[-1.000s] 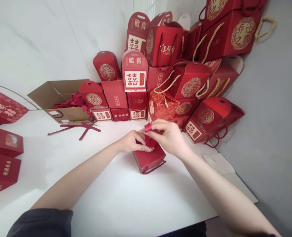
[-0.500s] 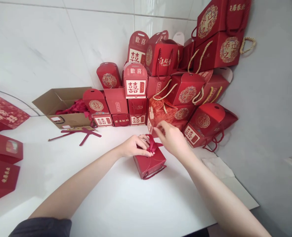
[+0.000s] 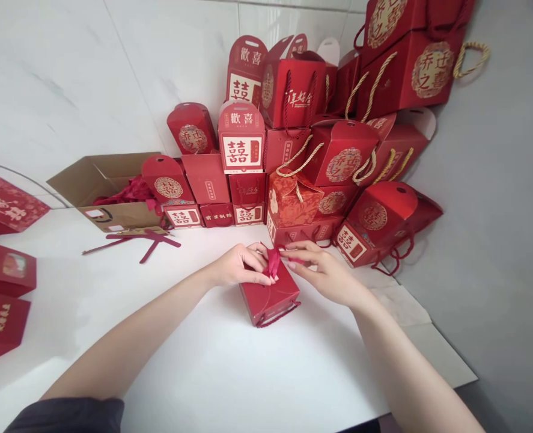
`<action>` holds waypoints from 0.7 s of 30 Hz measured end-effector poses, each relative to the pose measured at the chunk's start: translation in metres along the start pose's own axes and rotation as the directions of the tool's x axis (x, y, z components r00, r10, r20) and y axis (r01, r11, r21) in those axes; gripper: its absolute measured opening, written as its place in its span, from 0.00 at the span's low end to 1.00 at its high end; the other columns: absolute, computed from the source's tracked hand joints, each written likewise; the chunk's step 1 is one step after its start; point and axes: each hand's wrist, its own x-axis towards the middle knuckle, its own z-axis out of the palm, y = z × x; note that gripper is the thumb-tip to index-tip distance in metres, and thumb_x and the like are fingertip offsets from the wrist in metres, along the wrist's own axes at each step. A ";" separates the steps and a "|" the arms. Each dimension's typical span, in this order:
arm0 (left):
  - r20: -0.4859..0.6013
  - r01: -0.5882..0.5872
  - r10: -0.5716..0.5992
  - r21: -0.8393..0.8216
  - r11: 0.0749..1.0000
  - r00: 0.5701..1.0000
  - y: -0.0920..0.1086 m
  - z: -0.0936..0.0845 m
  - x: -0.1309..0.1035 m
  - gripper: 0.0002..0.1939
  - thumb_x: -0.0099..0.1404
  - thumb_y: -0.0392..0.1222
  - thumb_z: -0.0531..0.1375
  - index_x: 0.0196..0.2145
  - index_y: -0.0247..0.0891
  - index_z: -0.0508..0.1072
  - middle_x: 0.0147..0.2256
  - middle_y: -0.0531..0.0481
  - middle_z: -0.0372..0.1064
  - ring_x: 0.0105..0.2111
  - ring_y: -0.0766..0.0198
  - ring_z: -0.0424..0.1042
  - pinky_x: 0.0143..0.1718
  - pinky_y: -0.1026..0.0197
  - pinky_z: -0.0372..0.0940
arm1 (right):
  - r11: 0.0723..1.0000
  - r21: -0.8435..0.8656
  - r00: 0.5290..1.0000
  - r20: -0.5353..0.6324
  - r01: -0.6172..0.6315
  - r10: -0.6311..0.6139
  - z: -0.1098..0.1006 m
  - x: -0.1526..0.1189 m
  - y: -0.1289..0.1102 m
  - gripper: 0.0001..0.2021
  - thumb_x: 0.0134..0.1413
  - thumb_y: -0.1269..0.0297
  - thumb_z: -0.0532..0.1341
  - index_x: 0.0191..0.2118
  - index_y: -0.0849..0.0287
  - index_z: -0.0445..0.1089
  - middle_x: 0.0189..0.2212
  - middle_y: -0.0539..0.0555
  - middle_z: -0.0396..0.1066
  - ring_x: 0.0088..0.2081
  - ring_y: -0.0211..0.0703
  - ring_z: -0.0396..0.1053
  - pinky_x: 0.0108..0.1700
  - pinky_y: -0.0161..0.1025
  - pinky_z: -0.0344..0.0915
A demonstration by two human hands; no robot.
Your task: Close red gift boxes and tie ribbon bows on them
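Note:
A small red gift box (image 3: pixel 270 297) stands on the white table (image 3: pixel 230 367), with a red ribbon (image 3: pixel 274 262) bunched on its top. My left hand (image 3: pixel 239 264) pinches the ribbon from the left side of the box top. From the right, my right hand (image 3: pixel 322 270) holds the ribbon's other end with its fingertips, fingers stretched toward the knot.
A tall pile of red gift boxes and bags (image 3: pixel 311 150) fills the back corner against the tiled wall. An open cardboard box (image 3: pixel 108 189) with red ribbons sits at back left, loose ribbon strips (image 3: pixel 135 240) before it. More red boxes (image 3: pixel 0 288) lie at the left edge.
My right hand came down from lifting a ribbon loop above the box and now pulls the ribbon sideways at the box top. The left hand stayed on the ribbon.

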 end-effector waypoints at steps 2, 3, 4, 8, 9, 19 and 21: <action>-0.010 0.005 -0.005 0.007 1.000 1.000 0.000 0.000 0.000 0.05 0.55 0.43 0.70 0.27 0.40 0.82 0.33 0.43 0.79 0.40 0.59 0.68 0.51 0.53 0.57 | 0.991 0.133 0.999 0.040 0.008 -0.013 0.003 0.003 0.006 0.18 0.59 0.56 0.59 0.55 0.48 0.71 0.62 0.55 0.59 0.63 0.48 0.57 0.62 0.46 0.55; -0.015 0.009 -0.009 0.005 1.000 1.000 -0.001 0.001 0.000 0.05 0.55 0.43 0.69 0.28 0.40 0.83 0.33 0.43 0.79 0.40 0.59 0.68 0.51 0.54 0.58 | 0.977 0.212 0.998 0.064 -0.002 -0.011 0.006 0.004 0.007 0.20 0.58 0.57 0.62 0.55 0.48 0.70 0.64 0.55 0.56 0.65 0.48 0.54 0.64 0.48 0.51; -0.016 0.013 -0.013 0.002 1.000 1.000 -0.001 0.001 -0.001 0.05 0.55 0.43 0.69 0.28 0.40 0.83 0.32 0.43 0.79 0.41 0.59 0.68 0.51 0.54 0.58 | 0.953 0.302 0.996 0.090 -0.021 -0.006 0.010 0.005 0.007 0.21 0.56 0.58 0.64 0.56 0.47 0.69 0.66 0.54 0.53 0.66 0.48 0.52 0.65 0.48 0.49; -0.034 0.024 -0.025 -0.024 0.999 0.999 -0.006 0.002 -0.002 0.05 0.54 0.43 0.70 0.28 0.40 0.83 0.36 0.42 0.78 0.46 0.57 0.67 0.53 0.54 0.60 | 0.778 0.625 0.984 0.172 -0.068 -0.052 0.031 0.007 -0.001 0.24 0.54 0.63 0.65 0.57 0.46 0.68 0.63 0.52 0.59 0.63 0.48 0.57 0.64 0.47 0.53; -0.043 0.027 -0.028 -0.027 0.999 0.999 -0.007 0.002 -0.003 0.05 0.53 0.42 0.70 0.28 0.40 0.83 0.38 0.42 0.78 0.47 0.57 0.67 0.54 0.54 0.60 | 0.746 0.663 0.985 0.162 -0.070 -0.051 0.037 0.007 -0.004 0.22 0.54 0.63 0.65 0.55 0.47 0.70 0.61 0.52 0.63 0.61 0.48 0.60 0.62 0.46 0.55; -0.024 0.012 -0.012 -0.007 1.000 1.000 0.002 0.002 -0.001 0.03 0.54 0.40 0.70 0.28 0.40 0.83 0.31 0.43 0.79 0.44 0.58 0.66 0.51 0.55 0.61 | 0.349 0.925 0.932 0.013 -0.149 0.363 0.058 0.011 -0.010 0.12 0.46 0.55 0.70 0.35 0.57 0.78 0.30 0.51 0.76 0.34 0.41 0.72 0.41 0.38 0.66; -0.021 0.011 -0.012 -0.014 1.000 1.000 0.002 0.003 -0.001 0.03 0.54 0.40 0.70 0.28 0.40 0.83 0.31 0.43 0.79 0.44 0.58 0.66 0.50 0.56 0.61 | 0.350 0.931 0.891 -0.070 -0.104 0.449 0.049 0.013 -0.006 0.13 0.44 0.54 0.71 0.35 0.56 0.79 0.34 0.51 0.77 0.39 0.41 0.72 0.45 0.39 0.66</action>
